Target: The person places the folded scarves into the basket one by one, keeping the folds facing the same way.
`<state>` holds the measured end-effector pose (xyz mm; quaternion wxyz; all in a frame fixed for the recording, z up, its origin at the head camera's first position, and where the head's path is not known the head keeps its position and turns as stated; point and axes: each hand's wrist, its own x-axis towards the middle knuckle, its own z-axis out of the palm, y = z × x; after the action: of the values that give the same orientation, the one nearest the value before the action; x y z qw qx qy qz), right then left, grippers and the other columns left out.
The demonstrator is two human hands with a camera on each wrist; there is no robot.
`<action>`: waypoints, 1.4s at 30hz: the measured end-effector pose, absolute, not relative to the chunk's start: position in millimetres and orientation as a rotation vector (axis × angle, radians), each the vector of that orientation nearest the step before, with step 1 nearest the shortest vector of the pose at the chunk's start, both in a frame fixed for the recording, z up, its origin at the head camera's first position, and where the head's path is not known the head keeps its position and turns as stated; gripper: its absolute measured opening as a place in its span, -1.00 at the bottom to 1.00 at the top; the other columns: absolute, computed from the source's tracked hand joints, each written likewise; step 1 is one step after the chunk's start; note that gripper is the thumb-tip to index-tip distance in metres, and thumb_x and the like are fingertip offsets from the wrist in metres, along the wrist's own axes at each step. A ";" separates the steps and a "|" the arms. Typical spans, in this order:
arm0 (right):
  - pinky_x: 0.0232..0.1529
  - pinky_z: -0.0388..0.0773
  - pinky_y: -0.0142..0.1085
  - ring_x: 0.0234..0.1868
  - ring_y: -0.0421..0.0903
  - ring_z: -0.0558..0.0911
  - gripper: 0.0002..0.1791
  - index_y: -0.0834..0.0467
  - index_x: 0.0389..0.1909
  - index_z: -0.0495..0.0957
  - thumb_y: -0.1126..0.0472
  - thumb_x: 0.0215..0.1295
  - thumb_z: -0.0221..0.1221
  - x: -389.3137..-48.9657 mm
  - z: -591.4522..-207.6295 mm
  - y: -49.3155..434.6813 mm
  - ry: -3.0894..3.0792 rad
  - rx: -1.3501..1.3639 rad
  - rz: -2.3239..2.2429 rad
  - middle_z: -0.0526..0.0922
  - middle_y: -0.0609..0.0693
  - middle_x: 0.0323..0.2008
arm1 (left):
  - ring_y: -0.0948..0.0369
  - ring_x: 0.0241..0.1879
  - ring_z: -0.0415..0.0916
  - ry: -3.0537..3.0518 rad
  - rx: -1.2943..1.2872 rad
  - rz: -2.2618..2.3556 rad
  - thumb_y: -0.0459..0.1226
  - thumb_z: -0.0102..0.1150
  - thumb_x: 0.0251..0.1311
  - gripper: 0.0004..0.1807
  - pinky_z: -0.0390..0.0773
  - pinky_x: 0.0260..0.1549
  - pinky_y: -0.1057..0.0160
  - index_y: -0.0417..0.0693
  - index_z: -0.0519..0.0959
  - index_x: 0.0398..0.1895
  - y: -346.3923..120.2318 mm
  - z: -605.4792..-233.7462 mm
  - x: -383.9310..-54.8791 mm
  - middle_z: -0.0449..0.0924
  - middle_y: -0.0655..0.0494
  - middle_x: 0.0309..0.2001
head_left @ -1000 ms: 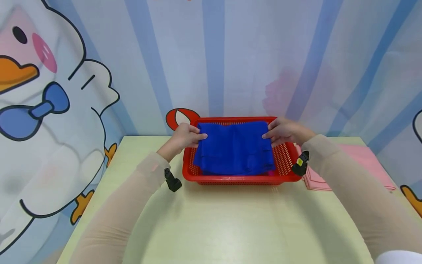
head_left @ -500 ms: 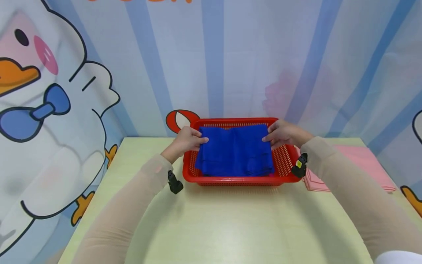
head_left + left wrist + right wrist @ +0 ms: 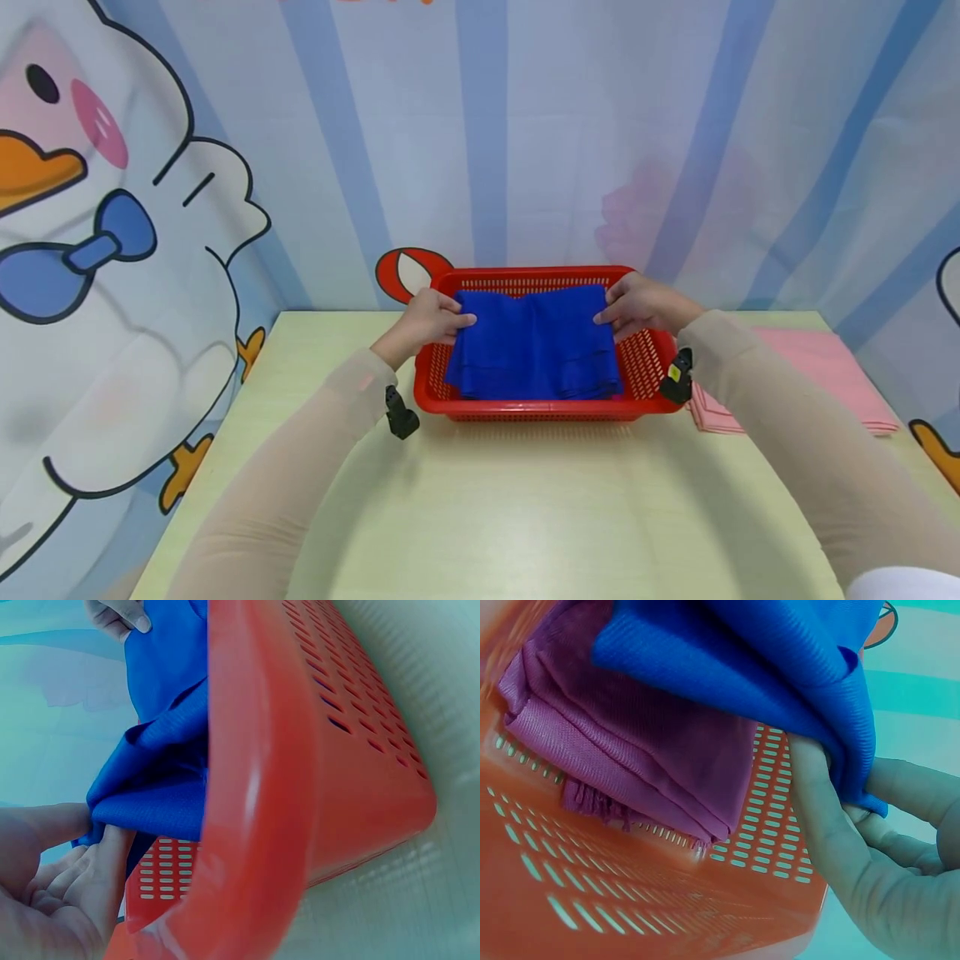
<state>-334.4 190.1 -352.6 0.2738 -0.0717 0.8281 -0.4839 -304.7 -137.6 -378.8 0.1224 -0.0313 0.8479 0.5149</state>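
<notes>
A folded blue cloth (image 3: 534, 346) hangs between both hands inside the red plastic basket (image 3: 551, 407). My left hand (image 3: 433, 318) pinches its upper left corner between thumb and fingers, and my right hand (image 3: 637, 302) pinches the upper right corner. In the left wrist view the left hand (image 3: 64, 889) holds the cloth's folded edge beside the basket rim. Under the raised blue cloth, the right wrist view shows a folded purple-pink fringed cloth (image 3: 630, 757) lying in the basket, mostly hidden in the head view.
A folded pink cloth (image 3: 813, 367) lies on the pale table (image 3: 525, 508) right of the basket, partly behind the right sleeve. A patterned backdrop (image 3: 555, 133) with a cartoon bird rises directly behind the table and basket.
Both hands have lowered the blue cloth's top edge slightly, and the left hand has shifted a little to the right. The basket stays in place.
</notes>
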 end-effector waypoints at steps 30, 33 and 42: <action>-0.27 0.70 -0.14 -0.76 -0.18 0.34 -0.43 0.10 -0.68 0.04 0.43 0.37 0.19 -332.4 -358.0 179.7 2.284 -0.281 -1.211 0.10 -0.09 -0.73 | 0.01 -0.23 0.71 2.581 -0.010 1.417 -0.33 0.31 0.28 -0.78 0.69 -0.23 0.15 -0.36 0.65 -0.13 -131.3 -393.4 -302.3 0.66 -0.16 -0.23; -0.28 0.70 -0.12 -0.77 -0.17 0.34 -0.43 0.10 -0.69 0.05 0.44 0.36 0.19 -331.4 -358.4 179.9 2.281 -0.285 -1.217 0.11 -0.09 -0.74 | 0.03 -0.27 0.71 2.590 -0.002 1.410 -0.33 0.30 0.29 -0.82 0.70 -0.25 0.16 -0.35 0.65 -0.21 -130.9 -394.7 -301.8 0.64 -0.11 -0.33; -0.30 0.71 -0.15 -0.73 -0.14 0.49 -0.42 0.09 -0.68 0.04 0.42 0.36 0.22 -333.6 -362.6 178.4 2.313 -0.303 -1.185 0.09 -0.11 -0.73 | 0.04 -0.28 0.71 2.627 0.032 1.381 -0.34 0.30 0.28 -0.79 0.70 -0.27 0.17 -0.35 0.67 -0.13 -130.5 -395.4 -301.7 0.70 -0.16 -0.26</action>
<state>-333.6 178.4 -362.6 0.2594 -0.1118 0.8538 -0.4372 -301.7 -130.5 -395.4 0.0867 0.0107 0.8818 0.4634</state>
